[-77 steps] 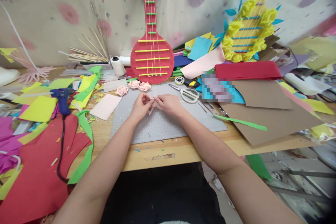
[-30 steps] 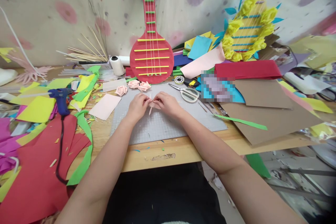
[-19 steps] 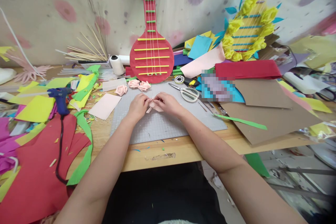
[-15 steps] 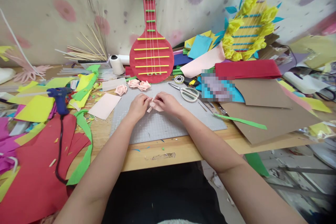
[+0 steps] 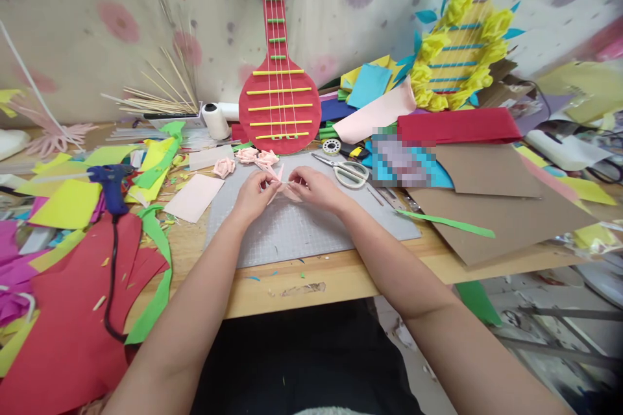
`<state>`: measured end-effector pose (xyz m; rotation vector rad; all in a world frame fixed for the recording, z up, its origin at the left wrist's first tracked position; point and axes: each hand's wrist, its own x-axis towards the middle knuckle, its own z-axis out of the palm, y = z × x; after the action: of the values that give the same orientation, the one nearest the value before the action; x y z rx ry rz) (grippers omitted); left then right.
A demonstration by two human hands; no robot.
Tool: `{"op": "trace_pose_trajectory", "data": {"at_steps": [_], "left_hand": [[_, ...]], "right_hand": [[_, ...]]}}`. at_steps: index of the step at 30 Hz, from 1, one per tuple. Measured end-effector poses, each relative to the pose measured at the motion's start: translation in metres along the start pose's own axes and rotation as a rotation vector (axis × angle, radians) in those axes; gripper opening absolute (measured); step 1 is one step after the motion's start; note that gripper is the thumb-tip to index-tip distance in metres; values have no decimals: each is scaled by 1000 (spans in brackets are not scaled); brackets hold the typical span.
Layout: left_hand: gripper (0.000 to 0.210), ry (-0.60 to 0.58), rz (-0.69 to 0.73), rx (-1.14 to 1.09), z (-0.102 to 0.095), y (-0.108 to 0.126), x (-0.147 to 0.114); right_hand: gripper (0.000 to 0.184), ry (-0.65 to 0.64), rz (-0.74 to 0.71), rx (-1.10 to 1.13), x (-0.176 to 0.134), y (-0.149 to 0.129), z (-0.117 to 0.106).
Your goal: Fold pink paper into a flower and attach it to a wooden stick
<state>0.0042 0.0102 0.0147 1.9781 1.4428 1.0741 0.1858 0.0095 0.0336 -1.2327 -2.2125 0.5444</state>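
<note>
A thin pale pink paper strip point(image 5: 280, 173) is pinched between my two hands over the grey cutting mat point(image 5: 302, 233). My left hand point(image 5: 256, 193) is closed on its left part, with a narrow end poking up past the fingers. From the other side my right hand point(image 5: 315, 188) grips it between thumb and fingertips; a curved piece of it hangs below. Fingers hide much of the strip. Just beyond the left hand lie several pink paper roses point(image 5: 224, 167). White-handled scissors point(image 5: 351, 175) rest right of my right hand.
A red paper-covered banjo shape point(image 5: 281, 107) stands against the backdrop. At left are a blue glue gun point(image 5: 113, 187) with its cord, red sheets point(image 5: 73, 311) and coloured scraps. Brown cardboard point(image 5: 506, 220) covers the right side. A pink sheet point(image 5: 195, 198) lies left of the mat.
My hands have drawn slightly apart and turned the pink strip, so one end now sticks up above my left fingers. The things on the table stay where they were.
</note>
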Motion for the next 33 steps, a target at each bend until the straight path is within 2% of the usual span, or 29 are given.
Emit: {"op": "trace_pose_trajectory", "data": {"at_steps": [8, 16, 23, 33], "left_hand": [[11, -12, 7, 46, -2, 4, -1], [14, 16, -10, -11, 1, -1, -1], [13, -42, 21, 5, 1, 0, -1], [10, -35, 39, 14, 0, 6, -2]], "right_hand": [[5, 5, 16, 4, -1, -3, -3], [6, 133, -50, -56, 1, 1, 2], [10, 49, -6, -59, 0, -3, 4], [15, 17, 14, -102, -3, -10, 3]]}}
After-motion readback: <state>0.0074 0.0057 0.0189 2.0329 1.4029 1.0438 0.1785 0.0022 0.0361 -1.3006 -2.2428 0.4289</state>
